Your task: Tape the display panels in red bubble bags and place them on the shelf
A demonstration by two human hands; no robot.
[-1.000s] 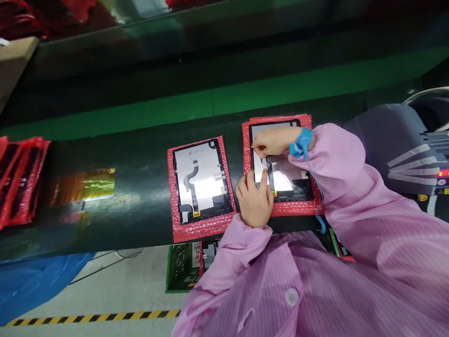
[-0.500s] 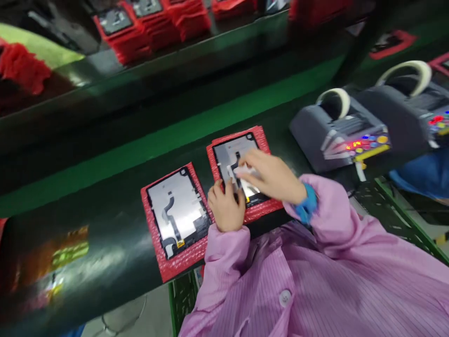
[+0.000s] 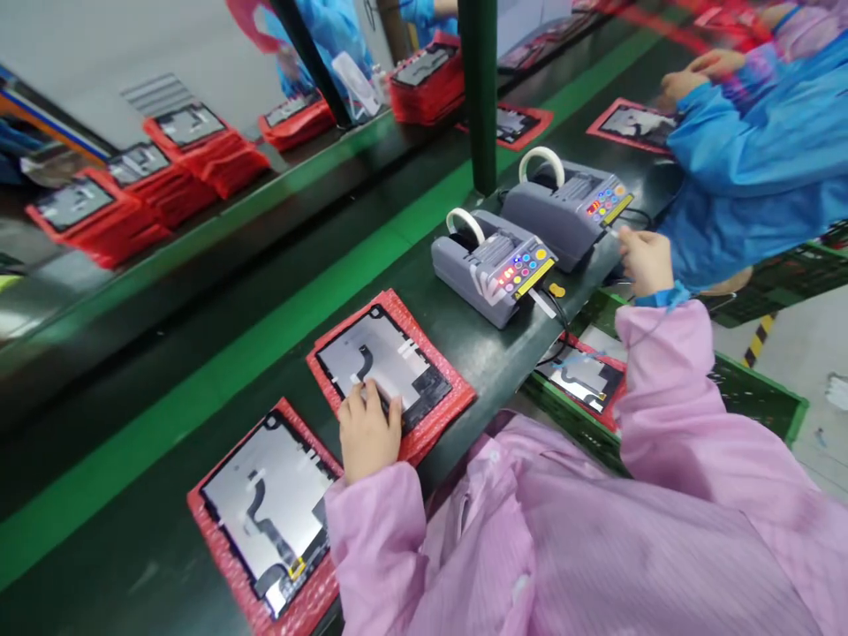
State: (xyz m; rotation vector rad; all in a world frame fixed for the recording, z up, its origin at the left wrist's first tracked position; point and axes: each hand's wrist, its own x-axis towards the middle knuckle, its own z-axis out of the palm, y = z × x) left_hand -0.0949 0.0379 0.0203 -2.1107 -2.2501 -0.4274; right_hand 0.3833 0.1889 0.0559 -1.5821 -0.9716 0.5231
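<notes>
My left hand (image 3: 369, 431) lies on a tablet-sized display panel (image 3: 390, 349), fingertips on its back near a dark flex cable (image 3: 364, 360) and thumb spread apart. That panel sits on red bubble-wrap sheets (image 3: 434, 424). Out to the right, my right hand (image 3: 646, 262) is at the outlet of the farther grey tape dispenser (image 3: 556, 216), with thumb and finger pinched on a short white strip of tape (image 3: 610, 231). The nearer tape dispenser (image 3: 473, 269) has a tape strip (image 3: 543, 304) sticking out. A second display panel (image 3: 291, 477) lies on red wrap, left of my left hand.
Red-wrapped panel stacks (image 3: 218, 163) line a raised shelf behind the green-striped bench (image 3: 231, 353). A green post (image 3: 478, 97) rises behind the dispensers. A green crate (image 3: 761, 402) with a wrapped panel (image 3: 589, 382) stands below the edge. A co-worker's blue sleeve (image 3: 748, 150) is at right.
The view has swung to the right. My right hand has left the panel and reached over to the farther dispenser, where it pinches the tape. My left hand has stayed on the same panel.
</notes>
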